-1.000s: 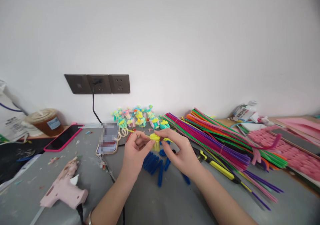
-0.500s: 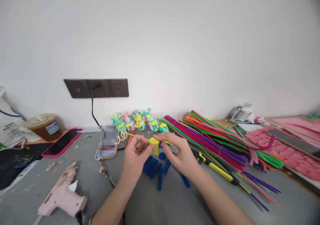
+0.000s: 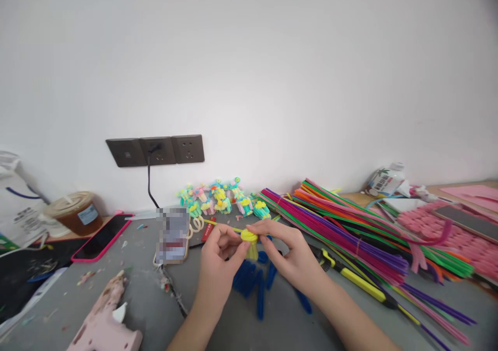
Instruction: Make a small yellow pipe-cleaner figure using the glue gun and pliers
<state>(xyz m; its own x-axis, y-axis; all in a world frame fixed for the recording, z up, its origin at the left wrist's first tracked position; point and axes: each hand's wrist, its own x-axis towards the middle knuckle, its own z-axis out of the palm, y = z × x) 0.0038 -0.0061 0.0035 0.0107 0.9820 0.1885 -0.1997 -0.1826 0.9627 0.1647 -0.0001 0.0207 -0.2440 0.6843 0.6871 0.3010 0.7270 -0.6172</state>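
Note:
Both hands meet over the grey table (image 3: 148, 299) around a small yellow pipe-cleaner piece (image 3: 249, 237). My left hand (image 3: 218, 261) pinches it from the left with thumb and fingertips. My right hand (image 3: 290, 255) pinches it from the right, fingers curled. A thin yellow stem runs left from the piece toward a cream coil. Several short blue pipe-cleaner pieces (image 3: 252, 283) lie on the table just beneath my hands.
A pink glue gun (image 3: 105, 325) lies at front left, its cord plugged into the wall socket (image 3: 155, 151). A pink-cased phone (image 3: 103, 230), an iced drink cup (image 3: 75, 213), small finished figures (image 3: 221, 200), long coloured pipe-cleaner bundles (image 3: 350, 226) and a yellow-handled tool (image 3: 358, 281) surround the hands.
The view has tilted up, so everything sits lower in the frame. Both hands stay pinched on the yellow piece, fingers shifting slightly around it.

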